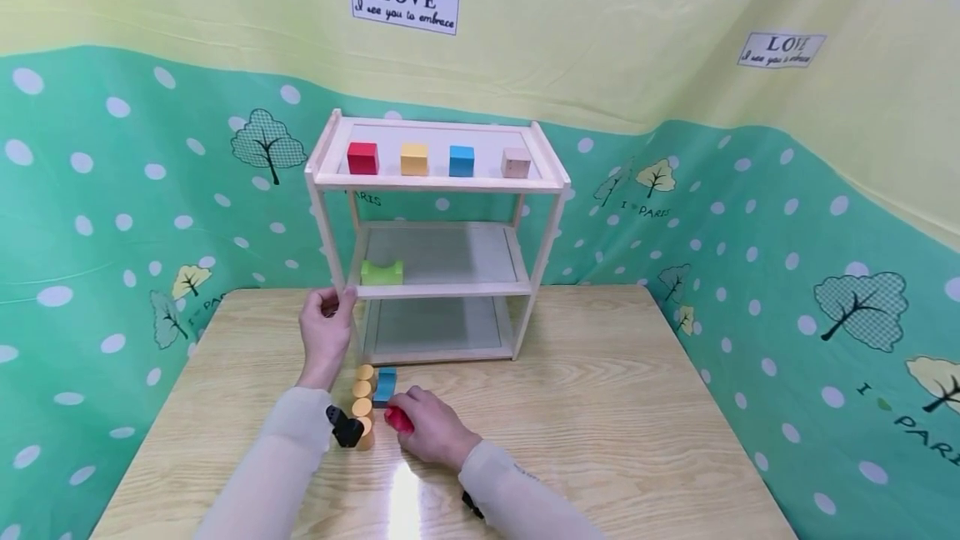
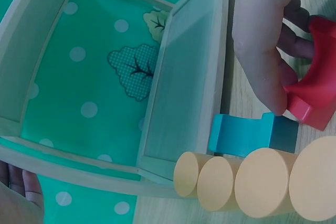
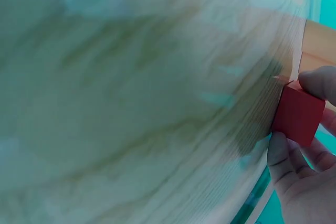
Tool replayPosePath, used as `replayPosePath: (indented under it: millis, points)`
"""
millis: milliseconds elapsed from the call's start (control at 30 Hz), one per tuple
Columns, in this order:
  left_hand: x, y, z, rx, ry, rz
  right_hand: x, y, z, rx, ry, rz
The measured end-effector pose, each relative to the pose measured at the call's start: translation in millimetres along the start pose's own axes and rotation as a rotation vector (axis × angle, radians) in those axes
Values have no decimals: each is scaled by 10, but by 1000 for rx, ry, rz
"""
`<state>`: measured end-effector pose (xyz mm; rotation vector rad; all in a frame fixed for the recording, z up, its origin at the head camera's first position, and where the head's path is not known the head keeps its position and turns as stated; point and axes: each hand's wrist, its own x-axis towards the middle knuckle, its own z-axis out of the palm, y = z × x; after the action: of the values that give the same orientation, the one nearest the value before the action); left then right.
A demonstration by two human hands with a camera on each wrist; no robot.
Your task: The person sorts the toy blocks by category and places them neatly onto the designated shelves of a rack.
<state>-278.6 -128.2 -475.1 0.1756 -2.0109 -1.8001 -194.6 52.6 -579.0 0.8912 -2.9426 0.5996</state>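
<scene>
My left hand point(image 1: 326, 332) grips the left front post of a small wooden rack point(image 1: 442, 289) at the height of its middle shelf. In the left wrist view its fingers show only partly, behind the frame. My right hand point(image 1: 435, 427) pinches a red block with a curved hollow point(image 2: 320, 77), low over the table in front of the rack. Just beyond it, a blue block of like shape point(image 2: 241, 135) lies by the rack's foot. Beside that, several round yellow cylinders point(image 1: 362, 407) stand in a row, partly covered by the left wrist's camera in the head view.
On the rack's top shelf sit a red cube point(image 1: 363, 158), a yellow cube point(image 1: 414, 159), a blue cube point(image 1: 461, 161) and a pale wooden cube point(image 1: 516, 162). A green hollowed block point(image 1: 382, 273) occupies the middle shelf's left end. Patterned cloth point(image 1: 225, 215) hangs behind the table point(image 1: 615, 407).
</scene>
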Motion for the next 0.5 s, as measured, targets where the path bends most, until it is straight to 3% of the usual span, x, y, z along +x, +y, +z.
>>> replayPosePath:
  millis: [500]
  points:
    - [5,-9,4,-2,5,2,-40,125,-45,-69,-24,-4]
